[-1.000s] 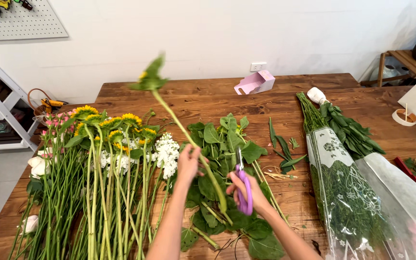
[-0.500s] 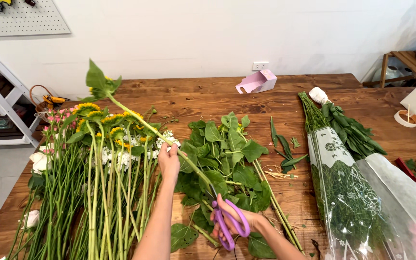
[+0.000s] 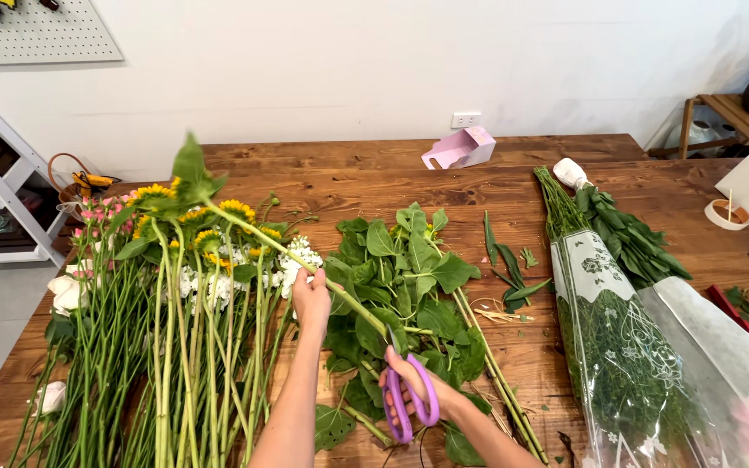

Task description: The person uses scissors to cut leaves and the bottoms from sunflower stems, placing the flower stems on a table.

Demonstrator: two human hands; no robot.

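**Hands trimming a sunflower stem over a wooden florist's table**

Seen from above, on a broad plank table (image 3: 374,186) of warm brown wood with visible grain. At centre, left hand (image 3: 311,299) closed around a long, thin green sunflower stem (image 3: 262,234), held tilted, its leafy top pointing to 10 o'clock. Lower end of that stem running down to 5 o'clock, toward the blades. At 6 o'clock, right hand (image 3: 413,386) with fingers threaded through the smooth purple plastic loops of a pair of scissors (image 3: 407,400), gripping them; short metal blades pointing up at the stem, too small to tell whether parted or shut.

At 9 o'clock, spread flat, a dense row of cut flowers (image 3: 158,347): long straight green stalks, yellow sunflower heads, small pink buds, clusters of tiny white blooms, a few pale roses at the outer edge. Just right of the hands, a loose heap of broad, matte green stripped leaves (image 3: 409,277) with bare stalks lying slantwise. At 3 o'clock, fine-leaved greenery in a crinkled clear plastic sleeve (image 3: 626,347) printed with white floral patterns. At 12 o'clock, near the far table edge, a small pink paper box (image 3: 459,149) tipped on its side.
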